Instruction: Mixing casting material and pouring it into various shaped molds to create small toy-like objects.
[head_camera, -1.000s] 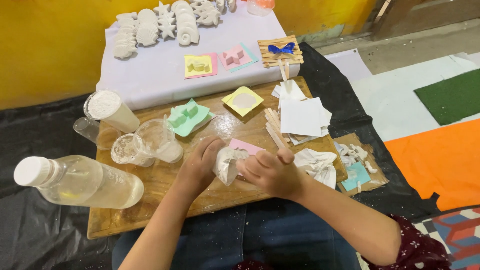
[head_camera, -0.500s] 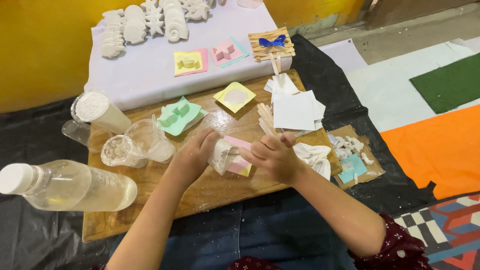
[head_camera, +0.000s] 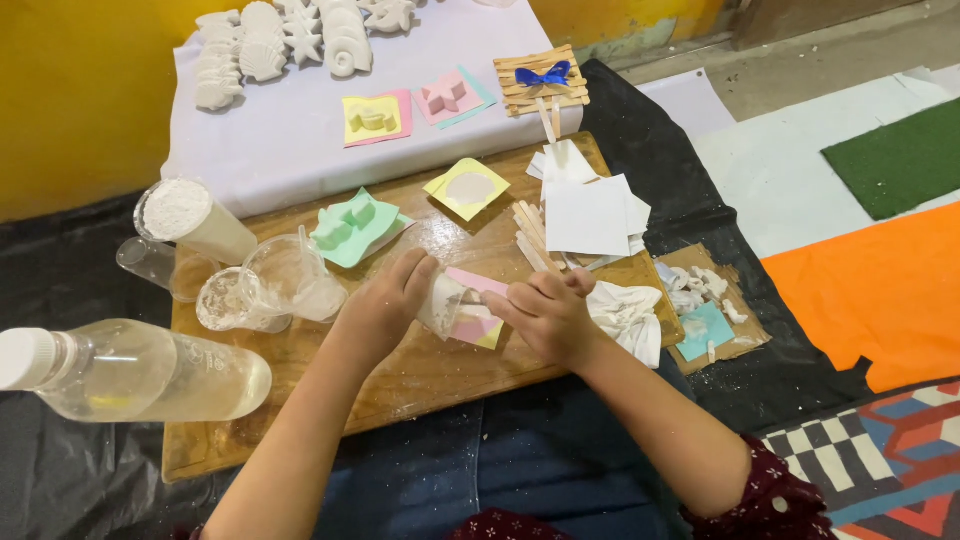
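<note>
Both hands meet over the middle of the wooden board (head_camera: 400, 385). The left hand (head_camera: 385, 310) has its grip closed around a small white plaster-dusted mould piece (head_camera: 442, 303), and the right hand (head_camera: 548, 315) pinches the same piece from the right side, fingers curled onto it. The piece hangs just above pink and yellow paper squares (head_camera: 478, 322). Left of the hands stand clear plastic cups (head_camera: 275, 285) and a cup of white powder (head_camera: 190, 220); a clear plastic bottle (head_camera: 140, 370) lies at the near left. White paper sheets (head_camera: 590, 215) lie to the far right.
</note>
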